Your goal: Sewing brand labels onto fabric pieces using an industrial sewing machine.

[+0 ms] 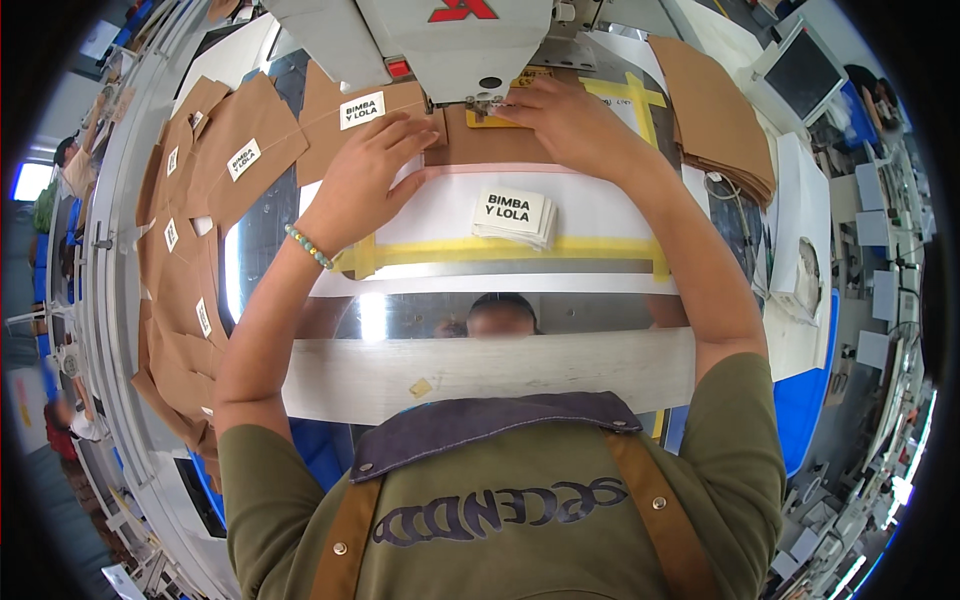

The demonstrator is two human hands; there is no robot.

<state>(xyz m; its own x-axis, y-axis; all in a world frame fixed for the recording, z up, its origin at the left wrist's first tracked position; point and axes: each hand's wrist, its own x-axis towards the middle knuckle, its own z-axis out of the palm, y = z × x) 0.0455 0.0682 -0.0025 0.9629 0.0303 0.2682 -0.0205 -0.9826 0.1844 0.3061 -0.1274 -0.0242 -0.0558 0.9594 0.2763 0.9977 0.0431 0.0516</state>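
Brown panel (492, 149) is lying beneath the sewing machine head (465, 45), its visible strip running left to right, beyond the white sheet (430, 215). Both hands are flanking it: the left hand (375, 168), fingers loosely spread, is hovering or resting at its left end; the right hand (568, 120) is reaching closer in, fingertips by a yellow plate (488, 122), whether pinching I cannot tell. Machine bulk is limiting the far side; open room is lying nearer the person, around the label stack (512, 216).

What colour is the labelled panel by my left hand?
The panel is brown, with a white label; the head view shows it best.
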